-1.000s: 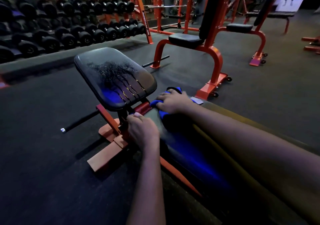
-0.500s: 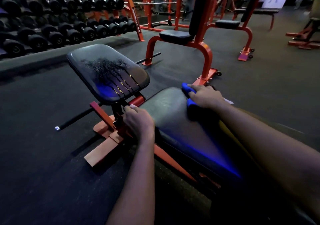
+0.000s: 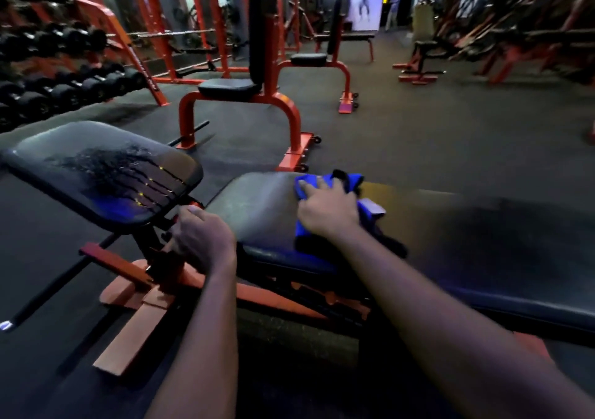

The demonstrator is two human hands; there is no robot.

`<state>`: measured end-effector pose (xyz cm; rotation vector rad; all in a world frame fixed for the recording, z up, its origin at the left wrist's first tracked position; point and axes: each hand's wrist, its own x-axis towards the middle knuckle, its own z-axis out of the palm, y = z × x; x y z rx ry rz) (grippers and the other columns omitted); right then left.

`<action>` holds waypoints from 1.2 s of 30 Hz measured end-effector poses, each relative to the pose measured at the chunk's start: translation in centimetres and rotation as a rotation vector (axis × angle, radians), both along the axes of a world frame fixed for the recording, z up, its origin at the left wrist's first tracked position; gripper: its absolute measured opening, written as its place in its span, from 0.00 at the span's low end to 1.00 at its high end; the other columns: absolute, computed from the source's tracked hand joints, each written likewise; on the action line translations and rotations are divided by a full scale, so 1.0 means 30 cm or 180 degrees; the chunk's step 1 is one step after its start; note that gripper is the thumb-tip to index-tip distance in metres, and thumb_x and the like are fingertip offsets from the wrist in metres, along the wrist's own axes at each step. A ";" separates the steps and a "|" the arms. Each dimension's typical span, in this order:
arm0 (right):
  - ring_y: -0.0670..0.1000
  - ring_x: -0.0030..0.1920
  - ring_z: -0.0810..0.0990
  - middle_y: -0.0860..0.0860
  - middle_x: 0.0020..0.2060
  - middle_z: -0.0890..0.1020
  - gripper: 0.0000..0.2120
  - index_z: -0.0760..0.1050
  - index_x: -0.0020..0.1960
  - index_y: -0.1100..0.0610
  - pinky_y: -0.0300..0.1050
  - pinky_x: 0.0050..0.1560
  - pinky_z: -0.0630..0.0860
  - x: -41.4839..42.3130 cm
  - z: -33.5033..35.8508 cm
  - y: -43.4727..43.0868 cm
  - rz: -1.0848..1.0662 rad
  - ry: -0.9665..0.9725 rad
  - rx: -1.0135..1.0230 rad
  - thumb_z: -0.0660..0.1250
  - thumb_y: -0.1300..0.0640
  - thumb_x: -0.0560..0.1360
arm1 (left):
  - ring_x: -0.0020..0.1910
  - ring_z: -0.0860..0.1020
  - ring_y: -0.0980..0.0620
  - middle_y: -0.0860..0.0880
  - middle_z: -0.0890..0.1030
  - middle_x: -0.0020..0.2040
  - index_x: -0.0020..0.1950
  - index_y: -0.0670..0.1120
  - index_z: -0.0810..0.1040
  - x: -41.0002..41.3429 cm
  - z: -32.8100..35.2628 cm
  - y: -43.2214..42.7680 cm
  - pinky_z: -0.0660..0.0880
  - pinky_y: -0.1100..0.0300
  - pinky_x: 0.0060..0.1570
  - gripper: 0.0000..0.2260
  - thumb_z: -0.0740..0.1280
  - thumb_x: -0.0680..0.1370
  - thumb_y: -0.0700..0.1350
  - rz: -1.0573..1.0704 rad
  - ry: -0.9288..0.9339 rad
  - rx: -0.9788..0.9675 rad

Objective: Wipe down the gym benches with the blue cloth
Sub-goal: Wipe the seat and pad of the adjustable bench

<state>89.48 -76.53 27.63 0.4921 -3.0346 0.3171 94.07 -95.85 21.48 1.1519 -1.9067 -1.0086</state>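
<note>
Blue cloth (image 3: 354, 182) lay bunched on the long pad (image 3: 257, 206) of the nearest bench, close to that pad's end beside the tilted seat pad (image 3: 96, 167). The right hand (image 3: 325, 207) rested on top of it, fingers spread and pressing the cloth down onto the vinyl rather than pinching it. The left hand (image 3: 201, 241) was curled about the orange frame (image 3: 116, 262) at the joint between the two pads, apparently as a brace. The governing relation was the pad's long axis. It ran from the cloth away to the person's right, toward the lower right of the view, so most of the pad lay to the right of the wiping hand. The right forearm lay roughly along that axis. A stroke drawn along it was judged the likely next move. The seat pad, streaked with liquid, lay to the left, nearer the left hand.
</note>
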 end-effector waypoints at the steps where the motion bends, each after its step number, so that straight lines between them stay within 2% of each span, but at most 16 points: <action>1: 0.59 0.77 0.53 0.50 0.78 0.58 0.26 0.59 0.77 0.44 0.64 0.71 0.56 0.031 -0.007 -0.019 0.0137 0.0033 -0.0011 0.54 0.49 0.79 | 0.68 0.69 0.41 0.39 0.71 0.68 0.69 0.43 0.68 0.008 0.001 -0.005 0.65 0.48 0.68 0.19 0.48 0.82 0.45 -0.0004 0.0007 0.0001; 4: 0.54 0.78 0.52 0.47 0.79 0.57 0.25 0.57 0.78 0.41 0.61 0.74 0.54 0.097 -0.008 0.024 0.0424 0.0097 -0.0089 0.52 0.47 0.81 | 0.66 0.70 0.38 0.36 0.71 0.67 0.68 0.41 0.70 0.022 0.043 0.027 0.65 0.47 0.67 0.18 0.48 0.83 0.45 -0.0140 0.0038 -0.0042; 8: 0.51 0.78 0.52 0.43 0.79 0.57 0.24 0.58 0.77 0.38 0.55 0.75 0.55 0.091 -0.008 0.214 0.0373 0.0020 -0.0146 0.53 0.47 0.81 | 0.54 0.76 0.34 0.32 0.79 0.52 0.54 0.40 0.77 0.065 0.104 0.136 0.68 0.44 0.56 0.14 0.55 0.80 0.44 -0.0165 0.0076 -0.0875; 11: 0.53 0.77 0.55 0.46 0.78 0.59 0.23 0.61 0.76 0.40 0.55 0.76 0.56 0.004 -0.003 0.443 -0.0163 -0.0078 -0.0150 0.53 0.48 0.81 | 0.52 0.76 0.36 0.35 0.80 0.50 0.52 0.42 0.79 0.063 0.137 0.298 0.67 0.47 0.53 0.13 0.57 0.81 0.45 -0.0728 -0.0001 -0.1209; 13: 0.55 0.75 0.60 0.48 0.77 0.62 0.22 0.65 0.75 0.44 0.53 0.75 0.58 -0.037 0.039 0.622 -0.0833 -0.0097 -0.0197 0.54 0.51 0.81 | 0.50 0.76 0.38 0.37 0.81 0.49 0.50 0.42 0.79 0.064 0.148 0.387 0.68 0.48 0.52 0.13 0.57 0.82 0.45 -0.1062 0.0063 -0.1426; 15: 0.58 0.74 0.63 0.53 0.74 0.66 0.21 0.68 0.73 0.47 0.54 0.72 0.62 -0.039 0.084 0.766 -0.1689 -0.0138 -0.0442 0.56 0.54 0.80 | 0.48 0.76 0.40 0.39 0.81 0.47 0.49 0.43 0.79 0.074 0.147 0.427 0.68 0.49 0.52 0.12 0.57 0.82 0.45 -0.1159 0.0099 -0.1656; 17: 0.60 0.71 0.65 0.56 0.70 0.70 0.20 0.72 0.69 0.50 0.54 0.69 0.65 -0.052 0.096 0.784 -0.2071 -0.0161 -0.0356 0.57 0.57 0.79 | 0.48 0.76 0.40 0.39 0.81 0.46 0.49 0.42 0.79 0.076 0.145 0.431 0.69 0.48 0.55 0.12 0.57 0.82 0.45 -0.1114 0.0137 -0.1603; 19: 0.60 0.67 0.71 0.58 0.65 0.75 0.17 0.76 0.63 0.51 0.52 0.65 0.69 -0.084 0.070 0.659 -0.1871 -0.0127 -0.0346 0.58 0.57 0.76 | 0.48 0.76 0.40 0.39 0.81 0.45 0.48 0.42 0.79 0.080 0.149 0.434 0.70 0.46 0.58 0.12 0.58 0.81 0.44 -0.1127 0.0156 -0.1624; 21: 0.60 0.64 0.74 0.58 0.63 0.76 0.17 0.76 0.62 0.49 0.50 0.61 0.71 -0.115 0.036 0.462 -0.1303 -0.0133 -0.0455 0.58 0.56 0.75 | 0.46 0.76 0.39 0.38 0.80 0.43 0.47 0.41 0.78 0.083 0.152 0.439 0.71 0.46 0.55 0.10 0.59 0.81 0.42 -0.1117 0.0338 -0.1562; 23: 0.58 0.69 0.70 0.55 0.68 0.73 0.20 0.73 0.67 0.46 0.51 0.65 0.68 -0.115 0.025 0.261 -0.0421 -0.0117 -0.0369 0.57 0.55 0.77 | 0.45 0.75 0.38 0.37 0.79 0.42 0.46 0.41 0.78 0.086 0.147 0.435 0.70 0.47 0.50 0.09 0.60 0.80 0.40 -0.1057 0.0692 -0.1383; 25: 0.54 0.76 0.60 0.47 0.76 0.64 0.24 0.63 0.75 0.43 0.52 0.73 0.59 -0.093 0.028 0.151 0.0340 -0.0076 -0.0172 0.55 0.53 0.80 | 0.46 0.74 0.38 0.37 0.79 0.41 0.45 0.40 0.77 0.089 0.135 0.424 0.68 0.49 0.47 0.08 0.60 0.80 0.39 -0.0942 0.0999 -0.1280; 28: 0.51 0.78 0.55 0.43 0.77 0.60 0.24 0.61 0.77 0.42 0.46 0.77 0.52 -0.118 0.009 0.256 0.0903 -0.0218 -0.0254 0.56 0.54 0.82 | 0.47 0.73 0.39 0.38 0.80 0.42 0.45 0.40 0.77 0.088 0.129 0.420 0.66 0.50 0.46 0.08 0.60 0.79 0.38 -0.0872 0.1183 -0.1219; 30: 0.52 0.78 0.56 0.45 0.77 0.62 0.24 0.63 0.76 0.43 0.45 0.77 0.51 -0.166 -0.017 0.417 0.0697 -0.0211 -0.0259 0.56 0.55 0.81 | 0.47 0.74 0.40 0.39 0.80 0.42 0.45 0.40 0.78 0.091 0.131 0.414 0.66 0.51 0.46 0.08 0.60 0.79 0.38 -0.0790 0.1247 -0.1150; 33: 0.53 0.76 0.59 0.48 0.75 0.66 0.24 0.65 0.75 0.42 0.52 0.75 0.57 -0.237 -0.029 0.593 -0.0349 -0.0154 -0.0319 0.55 0.53 0.80 | 0.47 0.74 0.39 0.36 0.80 0.43 0.46 0.39 0.79 0.101 0.132 0.378 0.67 0.50 0.47 0.09 0.60 0.78 0.39 -0.0571 0.1206 -0.1116; 35: 0.55 0.74 0.64 0.50 0.73 0.69 0.25 0.66 0.74 0.41 0.55 0.72 0.63 -0.248 -0.008 0.542 -0.0705 -0.0124 -0.0316 0.55 0.53 0.78 | 0.48 0.74 0.37 0.34 0.80 0.45 0.46 0.37 0.79 0.103 0.118 0.320 0.68 0.48 0.51 0.10 0.60 0.77 0.40 -0.0443 0.0985 -0.1220; 36: 0.56 0.73 0.66 0.51 0.73 0.70 0.24 0.67 0.73 0.41 0.54 0.71 0.65 -0.242 0.010 0.466 -0.0660 -0.0096 -0.0290 0.55 0.54 0.78 | 0.49 0.74 0.36 0.34 0.81 0.46 0.47 0.37 0.80 0.102 0.109 0.289 0.67 0.47 0.54 0.11 0.60 0.77 0.41 -0.0420 0.0877 -0.1214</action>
